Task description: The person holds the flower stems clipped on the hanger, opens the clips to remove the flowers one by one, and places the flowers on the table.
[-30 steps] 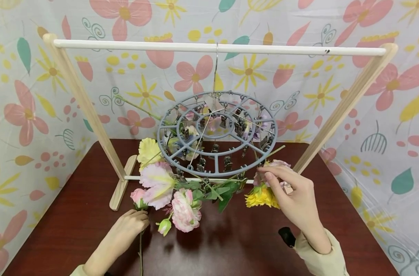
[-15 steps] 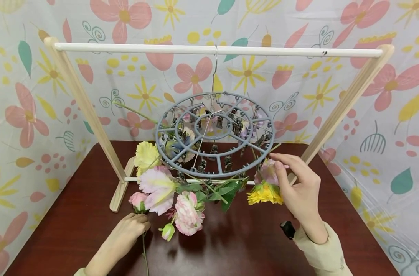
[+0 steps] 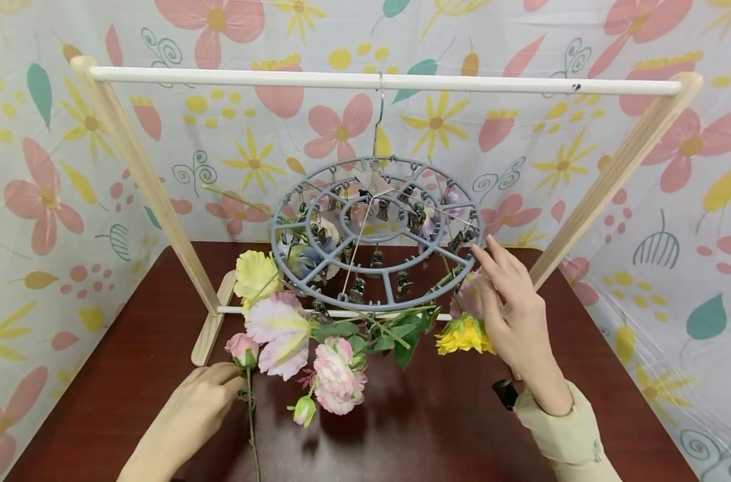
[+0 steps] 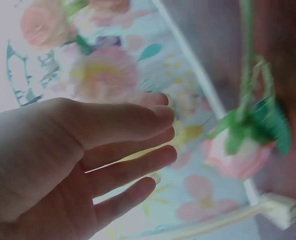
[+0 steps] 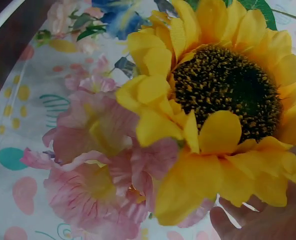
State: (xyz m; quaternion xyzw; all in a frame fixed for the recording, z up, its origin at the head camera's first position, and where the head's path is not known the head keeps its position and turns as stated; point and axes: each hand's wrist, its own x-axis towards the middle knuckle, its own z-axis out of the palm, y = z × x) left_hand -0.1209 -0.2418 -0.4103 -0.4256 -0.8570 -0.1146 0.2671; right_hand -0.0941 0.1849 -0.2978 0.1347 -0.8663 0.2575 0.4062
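Observation:
A round grey clip hanger [image 3: 365,306] hangs by its hook in the head view, with artificial flowers clipped around it. My right hand [image 3: 519,314] is at its right side, fingers extended and fingertips right at the rim. Just below these fingers hangs a sunflower [image 5: 228,92], beside a ruffled pink flower [image 5: 87,195]. On the table at left lies a pink rose [image 3: 241,349] with a long stem. My left hand [image 3: 199,405] is beside that stem; in the left wrist view its fingers are loosely extended with nothing between them, apart from the rose.
A wooden rack with a white top bar [image 3: 233,77] straddles the dark red table [image 3: 401,435]. Pink-white peony [image 3: 339,376], lilac flower [image 3: 279,335] and yellow flower [image 3: 257,274] hang low at the hanger's front left. A flowered cloth [image 3: 28,268] stands behind.
My left hand has let go of the rose's stem and drawn slightly left. My right hand has risen from the clip to the rim, fingers straightening. The hanger's front flowers have swung slightly right.

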